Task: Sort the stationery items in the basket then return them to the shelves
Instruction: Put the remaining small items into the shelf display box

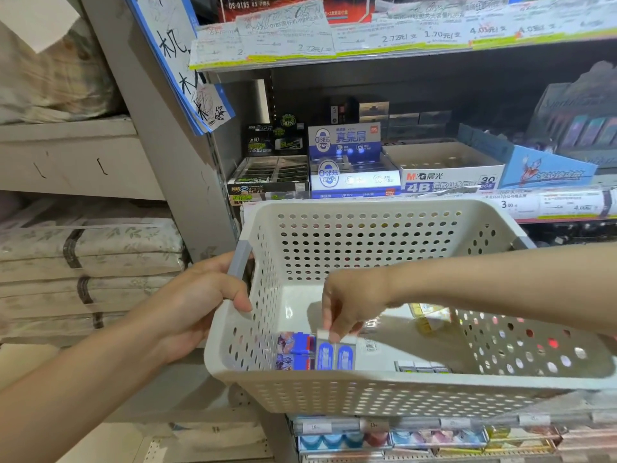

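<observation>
A white perforated basket (367,379) is held up in front of the shelves. My left hand (203,295) grips its grey handle at the left rim. Inside the basket, my right hand (350,302) reaches down and pinches a white eraser (323,334). Right beneath it lie blue-sleeved erasers (334,357). Red and blue picture packs (293,352) lie to their left, small grey-white erasers (420,366) at the near wall, and a yellow pack (427,315) at the far right of the floor.
On the shelf behind stand display boxes: black erasers (272,173), a blue and white eraser box (350,162), an M&G 4B eraser box (447,172) and a blue card box (541,165). Folded bedding (86,262) fills the left shelves. More stationery (400,436) sits below.
</observation>
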